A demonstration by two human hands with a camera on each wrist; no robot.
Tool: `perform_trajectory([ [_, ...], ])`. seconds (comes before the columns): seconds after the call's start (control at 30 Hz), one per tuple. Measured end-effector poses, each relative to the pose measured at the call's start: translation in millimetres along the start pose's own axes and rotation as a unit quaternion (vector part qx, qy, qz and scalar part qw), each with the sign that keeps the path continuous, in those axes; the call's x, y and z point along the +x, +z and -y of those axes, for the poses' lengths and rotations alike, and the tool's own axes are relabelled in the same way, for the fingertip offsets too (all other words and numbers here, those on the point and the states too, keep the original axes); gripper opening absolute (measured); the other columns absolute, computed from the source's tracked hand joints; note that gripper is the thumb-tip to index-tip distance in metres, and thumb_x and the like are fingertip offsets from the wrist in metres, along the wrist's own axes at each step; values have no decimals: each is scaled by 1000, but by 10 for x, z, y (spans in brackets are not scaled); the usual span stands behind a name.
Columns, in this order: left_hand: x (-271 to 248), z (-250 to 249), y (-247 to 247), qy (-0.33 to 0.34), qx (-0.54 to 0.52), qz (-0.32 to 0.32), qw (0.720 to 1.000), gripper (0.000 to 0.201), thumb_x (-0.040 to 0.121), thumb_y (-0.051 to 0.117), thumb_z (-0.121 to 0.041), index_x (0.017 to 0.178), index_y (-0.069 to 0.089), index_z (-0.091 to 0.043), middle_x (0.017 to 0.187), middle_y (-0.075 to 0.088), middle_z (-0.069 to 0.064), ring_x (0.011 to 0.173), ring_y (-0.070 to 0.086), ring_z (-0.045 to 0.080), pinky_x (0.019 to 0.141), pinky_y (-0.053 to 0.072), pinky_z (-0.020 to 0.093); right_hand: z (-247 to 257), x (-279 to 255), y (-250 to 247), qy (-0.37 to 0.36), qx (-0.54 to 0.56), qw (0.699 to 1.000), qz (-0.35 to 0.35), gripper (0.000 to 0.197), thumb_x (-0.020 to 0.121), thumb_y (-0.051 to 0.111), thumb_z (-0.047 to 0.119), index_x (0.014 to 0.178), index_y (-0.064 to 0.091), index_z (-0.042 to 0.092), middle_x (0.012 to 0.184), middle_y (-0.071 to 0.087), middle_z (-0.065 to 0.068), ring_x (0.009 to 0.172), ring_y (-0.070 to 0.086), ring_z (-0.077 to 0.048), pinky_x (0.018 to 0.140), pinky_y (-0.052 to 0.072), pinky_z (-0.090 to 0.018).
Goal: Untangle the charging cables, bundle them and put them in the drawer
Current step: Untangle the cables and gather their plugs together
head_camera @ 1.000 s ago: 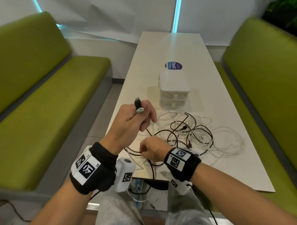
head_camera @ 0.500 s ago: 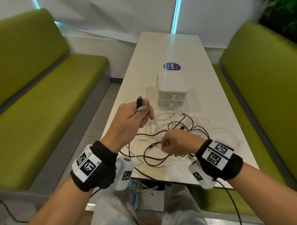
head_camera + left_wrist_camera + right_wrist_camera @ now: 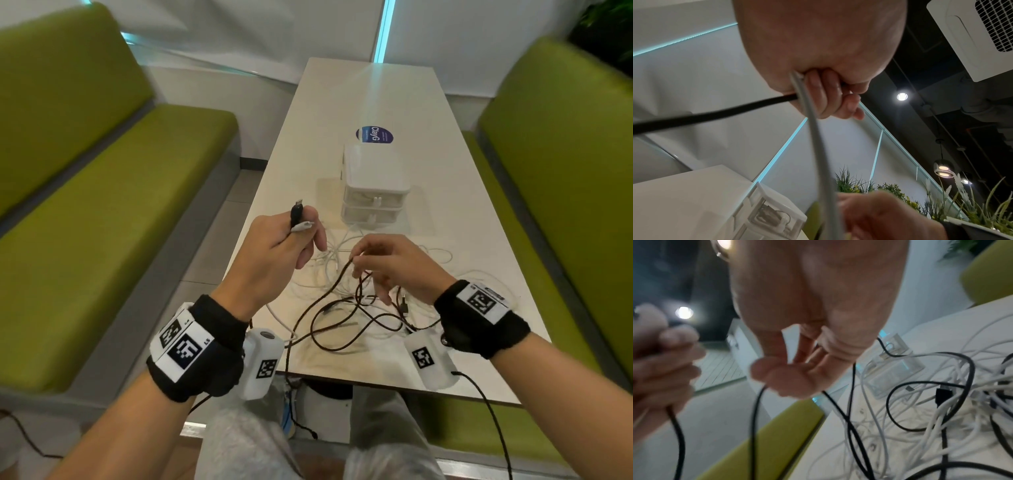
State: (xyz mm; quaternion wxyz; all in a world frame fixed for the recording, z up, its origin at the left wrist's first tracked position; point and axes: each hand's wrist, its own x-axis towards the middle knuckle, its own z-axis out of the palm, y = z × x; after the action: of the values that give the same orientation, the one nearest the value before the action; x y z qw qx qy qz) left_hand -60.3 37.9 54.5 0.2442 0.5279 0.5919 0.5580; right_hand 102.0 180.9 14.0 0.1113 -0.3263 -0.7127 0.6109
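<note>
Head view, left hand: my left hand, left of centre in the frame, is curled round two cable ends, a black plug sticking up and a white plug lying across the fist.
Head view, right hand: my right hand, right of centre, pinches a stretch of black cable between thumb and fingertips, lifted off the table.
Head view, cables: the tangle of white cables and black loops lies on the table in the lower middle of the frame, under and between both hands.
Head view, drawer: the small white drawer unit stands at frame centre, beyond the tangle; both drawers are pushed in.
Head view, surroundings: green benches run down both edges of the frame; a blue round sticker sits on the table above the drawer unit.
Left wrist view: my left fist at top centre is clamped on a black cable running to the left edge and a white cable dropping to the bottom; the drawer unit is at lower left, my right hand at the bottom.
Right wrist view: blurred; my right hand at top centre has its fingertips closed on a black cable; the tangle lies at right, my left hand at the left edge.
</note>
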Motion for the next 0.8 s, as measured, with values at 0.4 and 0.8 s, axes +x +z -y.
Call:
perform_trajectory([
  [0.4,32,-54,61,8,-2,-4,1000,41,104,37,-16,71,60,-7,47,43,-7,46,35,6,50,29,11,-65,-319,-181,140,-265,919,256,31,91,62,11,116,45,17,75,71,-12,53,60,-22,54,52,-35],
  [0.8,31,11,136,3,22,15,1000,38,96,42,-26,65,61,-16,50,41,-1,50,35,12,51,29,18,-243,-367,-216,215,-617,751,93,26,90,48,21,65,49,18,62,57,5,52,52,-12,53,44,-24],
])
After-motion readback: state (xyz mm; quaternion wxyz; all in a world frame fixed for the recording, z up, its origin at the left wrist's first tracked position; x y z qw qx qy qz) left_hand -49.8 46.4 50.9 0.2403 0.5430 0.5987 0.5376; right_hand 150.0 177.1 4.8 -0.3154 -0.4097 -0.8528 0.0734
